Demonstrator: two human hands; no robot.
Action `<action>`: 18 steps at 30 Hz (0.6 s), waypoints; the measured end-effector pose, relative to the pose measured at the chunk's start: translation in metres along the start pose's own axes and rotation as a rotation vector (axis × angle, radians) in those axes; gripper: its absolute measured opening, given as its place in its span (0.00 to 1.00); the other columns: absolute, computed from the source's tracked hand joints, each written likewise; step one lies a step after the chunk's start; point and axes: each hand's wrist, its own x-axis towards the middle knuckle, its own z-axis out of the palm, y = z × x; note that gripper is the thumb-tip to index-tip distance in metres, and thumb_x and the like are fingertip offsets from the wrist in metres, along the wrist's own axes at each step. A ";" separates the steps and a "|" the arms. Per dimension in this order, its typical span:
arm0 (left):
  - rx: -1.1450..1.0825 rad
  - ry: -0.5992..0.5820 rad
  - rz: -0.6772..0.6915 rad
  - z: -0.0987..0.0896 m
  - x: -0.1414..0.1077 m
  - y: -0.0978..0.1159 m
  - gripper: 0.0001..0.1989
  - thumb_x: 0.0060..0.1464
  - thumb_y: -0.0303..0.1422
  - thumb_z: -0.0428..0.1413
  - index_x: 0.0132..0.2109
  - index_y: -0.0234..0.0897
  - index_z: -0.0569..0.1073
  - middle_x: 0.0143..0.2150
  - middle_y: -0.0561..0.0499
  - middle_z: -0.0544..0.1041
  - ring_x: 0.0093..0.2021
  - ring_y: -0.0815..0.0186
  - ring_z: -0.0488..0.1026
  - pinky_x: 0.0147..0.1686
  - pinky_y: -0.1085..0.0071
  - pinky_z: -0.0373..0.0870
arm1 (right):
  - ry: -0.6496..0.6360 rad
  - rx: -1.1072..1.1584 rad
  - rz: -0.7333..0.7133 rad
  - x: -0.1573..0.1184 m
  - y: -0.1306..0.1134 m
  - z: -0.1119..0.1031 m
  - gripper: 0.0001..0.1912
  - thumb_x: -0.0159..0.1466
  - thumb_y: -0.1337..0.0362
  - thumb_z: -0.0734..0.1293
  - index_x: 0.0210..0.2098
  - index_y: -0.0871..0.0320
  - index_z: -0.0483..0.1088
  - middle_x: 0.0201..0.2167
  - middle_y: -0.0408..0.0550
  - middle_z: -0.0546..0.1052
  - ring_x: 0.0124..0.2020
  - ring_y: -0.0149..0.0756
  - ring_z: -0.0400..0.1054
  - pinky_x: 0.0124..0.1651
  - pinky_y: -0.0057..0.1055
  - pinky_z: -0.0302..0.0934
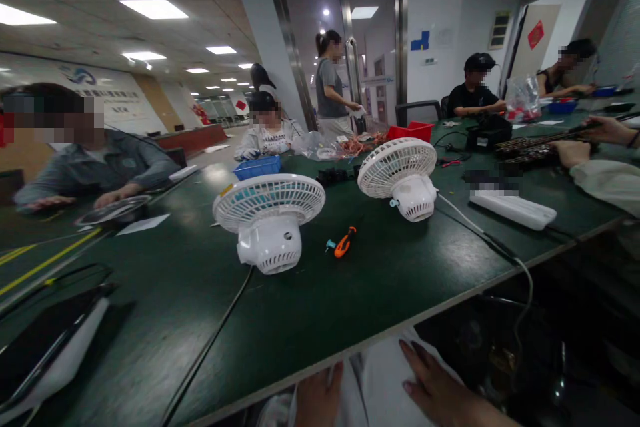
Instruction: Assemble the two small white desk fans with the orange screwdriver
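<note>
My left hand (320, 397) and my right hand (436, 383) lie on the white cloth (380, 373) over my lap, below the table's front edge. Both have their fingers stretched out and hold nothing; the left is partly cut off by the frame. On the green table (345, 307) ahead, two white fan heads (274, 240) (419, 195) rest with their vented motor housings towards me. Between them lie a small orange-and-black tool (345, 242), perhaps a screwdriver, and a little blue piece (331, 245). A similar blue knob (395, 203) sticks out of the right fan.
Cables (215, 340) trail from both fans over the table edge. A white power strip-like block (515, 207) lies right, a dark flat device (50, 340) left. Behind stand a blue tray (257, 167) and red bins (410, 132). Several people sit around; one stands by the door.
</note>
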 end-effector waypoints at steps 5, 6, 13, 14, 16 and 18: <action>0.145 0.093 0.268 0.030 -0.024 0.052 0.24 0.54 0.33 0.43 0.59 0.41 0.60 0.57 0.46 0.66 0.57 0.56 0.61 0.59 0.50 0.43 | 0.065 -0.070 0.023 -0.005 0.000 0.018 0.39 0.58 0.44 0.54 0.63 0.56 0.42 0.63 0.59 0.47 0.63 0.51 0.42 0.59 0.48 0.45; 0.166 0.126 0.307 0.033 -0.029 0.054 0.24 0.55 0.33 0.43 0.60 0.41 0.58 0.57 0.46 0.65 0.57 0.56 0.61 0.59 0.50 0.42 | 0.097 -0.067 0.022 -0.005 0.004 0.021 0.38 0.59 0.44 0.53 0.63 0.55 0.43 0.63 0.58 0.48 0.63 0.50 0.43 0.59 0.47 0.45; 0.064 -0.109 0.274 0.018 -0.028 0.065 0.26 0.56 0.34 0.42 0.61 0.34 0.54 0.60 0.41 0.61 0.61 0.56 0.55 0.60 0.49 0.44 | 0.223 -0.125 -0.155 0.000 0.009 0.012 0.30 0.62 0.52 0.55 0.61 0.56 0.51 0.59 0.58 0.58 0.59 0.45 0.54 0.57 0.41 0.54; 0.036 -0.202 0.211 0.008 -0.025 0.070 0.27 0.55 0.35 0.43 0.60 0.31 0.57 0.60 0.39 0.60 0.61 0.54 0.54 0.60 0.50 0.46 | 0.278 -0.154 -0.222 -0.004 0.004 0.005 0.26 0.62 0.55 0.55 0.59 0.57 0.56 0.57 0.58 0.61 0.57 0.44 0.56 0.56 0.40 0.56; -0.048 -0.356 0.152 -0.021 -0.023 0.083 0.27 0.52 0.35 0.46 0.58 0.30 0.61 0.63 0.38 0.54 0.63 0.51 0.50 0.59 0.53 0.52 | 0.476 -0.251 -0.459 -0.019 -0.010 -0.014 0.19 0.62 0.63 0.55 0.51 0.55 0.65 0.53 0.55 0.67 0.55 0.42 0.59 0.55 0.41 0.57; -0.208 -0.404 0.283 -0.064 -0.023 0.096 0.25 0.52 0.34 0.47 0.58 0.36 0.62 0.64 0.42 0.52 0.63 0.56 0.51 0.59 0.58 0.55 | 0.647 -0.337 -0.876 -0.038 -0.027 -0.042 0.20 0.60 0.69 0.57 0.51 0.58 0.64 0.42 0.53 0.74 0.49 0.39 0.65 0.50 0.39 0.62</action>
